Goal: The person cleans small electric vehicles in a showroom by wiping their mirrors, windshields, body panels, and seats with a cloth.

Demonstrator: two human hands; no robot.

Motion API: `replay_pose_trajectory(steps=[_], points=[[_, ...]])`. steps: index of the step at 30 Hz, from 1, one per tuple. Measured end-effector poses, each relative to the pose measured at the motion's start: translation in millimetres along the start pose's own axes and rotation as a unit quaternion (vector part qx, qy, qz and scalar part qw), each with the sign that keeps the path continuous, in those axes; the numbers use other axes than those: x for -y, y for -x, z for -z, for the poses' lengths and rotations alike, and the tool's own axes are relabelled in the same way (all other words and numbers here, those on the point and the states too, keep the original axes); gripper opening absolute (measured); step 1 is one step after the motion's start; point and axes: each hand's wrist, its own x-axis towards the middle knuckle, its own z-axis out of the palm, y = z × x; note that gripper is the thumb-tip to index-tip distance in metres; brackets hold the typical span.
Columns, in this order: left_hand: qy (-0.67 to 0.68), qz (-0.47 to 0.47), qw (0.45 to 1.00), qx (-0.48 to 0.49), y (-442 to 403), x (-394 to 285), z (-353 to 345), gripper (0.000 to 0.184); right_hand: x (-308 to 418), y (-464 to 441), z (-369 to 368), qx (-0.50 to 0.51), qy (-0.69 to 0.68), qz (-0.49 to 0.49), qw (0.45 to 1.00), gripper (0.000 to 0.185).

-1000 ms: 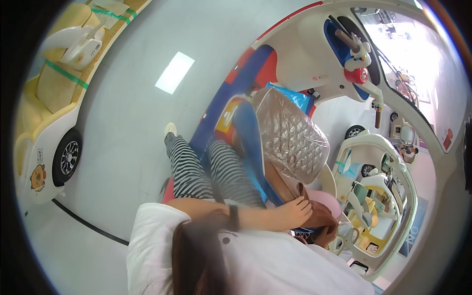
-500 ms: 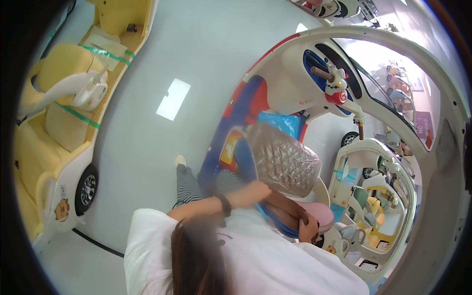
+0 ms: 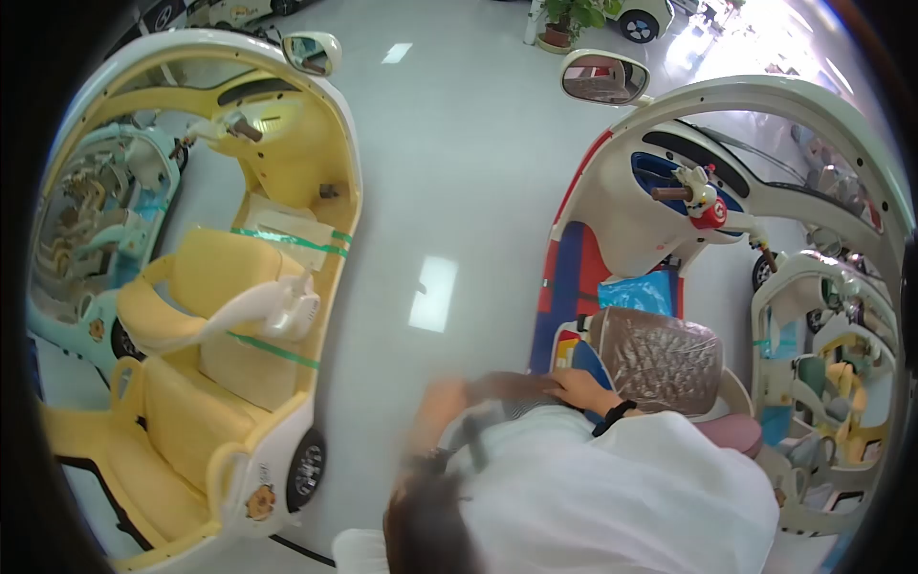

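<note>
A long brown item [image 3: 512, 386], smooth and strip-like, stretches between my two hands in front of my white shirt. My right hand [image 3: 581, 390], with a black band at the wrist, is closed on its right end beside the blue seat side of the small vehicle. At the other end is my left hand [image 3: 440, 402], blurred by motion, with the item running into its grip over the grey floor. A brown quilted seat back [image 3: 660, 359] wrapped in clear plastic stands to the right of my right hand, with a pink seat [image 3: 732, 432] below it.
On the left stands a yellow open-sided vehicle [image 3: 215, 273] with green tape on it. The white, red and blue vehicle [image 3: 602, 201] has a handlebar [image 3: 703, 196] and a side mirror [image 3: 604, 78]. More vehicles are at the right, and a potted plant [image 3: 564, 24] is at the back.
The view has swung right, showing more of the yellow vehicle. Both hands and the brown item have moved away from the seat, to in front of my body, with the item now stretched sideways.
</note>
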Motion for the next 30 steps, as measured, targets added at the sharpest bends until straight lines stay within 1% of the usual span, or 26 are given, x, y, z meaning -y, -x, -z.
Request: replay_pose_trajectory(steps=[2, 4, 7, 9, 10, 13, 14, 15, 17, 18, 19, 20, 21, 22, 23, 24, 25, 27, 28, 29, 30], points=[[0.099, 0.027, 0.994, -0.045, 4.8, 12.2, 28.0, 0.03, 25.2, -24.6, 14.7, -0.01, 0.026, 0.029, 0.999, 0.038], [0.205, 0.053, 0.971, -0.108, 9.2, 6.8, 62.1, 0.032, 48.0, -42.0, 39.1, -0.044, -0.007, 0.046, 0.998, 0.038], [0.317, 0.033, 0.928, -0.193, -1.9, 10.4, 84.1, 0.033, 69.4, -64.4, 68.0, -0.063, -0.019, 0.048, 0.997, 0.037], [0.308, 0.007, 0.924, -0.224, -11.0, 18.1, 97.3, 0.039, 80.9, -89.9, 81.6, -0.071, -0.025, 0.053, 0.996, 0.037], [0.303, -0.007, 0.922, -0.242, -15.5, 18.8, 110.1, 0.042, 79.7, -108.1, 82.5, -0.055, -0.032, 0.049, 0.997, 0.038], [0.336, 0.019, 0.917, -0.214, -16.8, 12.3, 169.5, 0.05, 96.3, -166.4, 88.8, -0.035, -0.02, 0.037, 0.999, 0.039], [0.301, -0.018, 0.932, -0.203, -29.8, 35.2, 175.0, 0.058, 99.5, -190.3, 89.0, -0.042, -0.041, 0.063, 0.996, 0.041], [0.332, 0.02, 0.922, -0.199, -35.2, 39.6, 193.1, 0.057, 101.1, -220.8, 87.8, -0.02, -0.035, 0.068, 0.997, 0.041], [0.36, 0.044, 0.91, -0.2, -60.0, 63.8, 217.9, 0.06, 115.0, -275.9, 105.5, 0.014, 0.018, 0.111, 0.994, 0.039], [0.358, 0.03, 0.907, -0.219, -77.8, 64.4, 240.5, 0.06, 123.7, -303.9, 114.9, 0.027, 0.07, 0.101, 0.992, 0.037], [0.356, 0.022, 0.906, -0.23, -88.7, 63.5, 259.3, 0.06, 130.3, -325.9, 129.0, 0.031, 0.068, 0.113, 0.991, 0.033], [0.351, 0.027, 0.906, -0.233, -90.6, 67.7, 273.0, 0.061, 127.6, -352.3, 128.3, 0.019, 0.046, 0.129, 0.99, 0.032], [0.361, 0.01, 0.901, -0.241, -102.0, 74.7, 286.8, 0.06, 125.8, -381.7, 129.0, 0.001, 0.023, 0.143, 0.989, 0.032], [0.37, -0.011, 0.897, -0.244, -121.4, 79.9, 300.1, 0.06, 130.8, -404.3, 139.8, 0.009, 0.043, 0.135, 0.99, 0.033], [0.382, -0.032, 0.892, -0.24, -140.4, 83.4, 310.5, 0.06, 127.5, -427.3, 144.0, -0.007, 0.053, 0.146, 0.988, 0.032], [0.338, -0.02, 0.903, -0.265, -161.3, 84.0, 319.6, 0.059, 144.1, -431.4, 174.2, 0.008, 0.022, 0.102, 0.994, 0.033], [0.32, -0.008, 0.913, -0.254, -182.8, 81.3, 328.4, 0.058, 164.4, -426.6, 205.4, 0.024, -0.007, 0.054, 0.998, 0.034], [0.283, 0.005, 0.933, -0.221, -230.1, 70.4, 340.2, 0.056, 163.7, -422.5, 225.6, -0.065, -0.168, 0.055, 0.982, 0.036], [0.289, 0.002, 0.937, -0.196, -257.6, 61.5, 341.9, 0.053, 148.8, -433.2, 220.7, -0.057, -0.243, 0.071, 0.966, 0.04], [0.291, -0.004, 0.942, -0.168, -286.1, 51.5, 341.7, 0.05, 151.8, -427.6, 234.6, -0.079, -0.258, 0.049, 0.962, 0.043], [0.281, -0.023, 0.951, -0.127, -339.0, 40.9, 349.0, 0.047, 131.0, -442.0, 246.6, -0.116, -0.302, 0.045, 0.945, 0.045]])
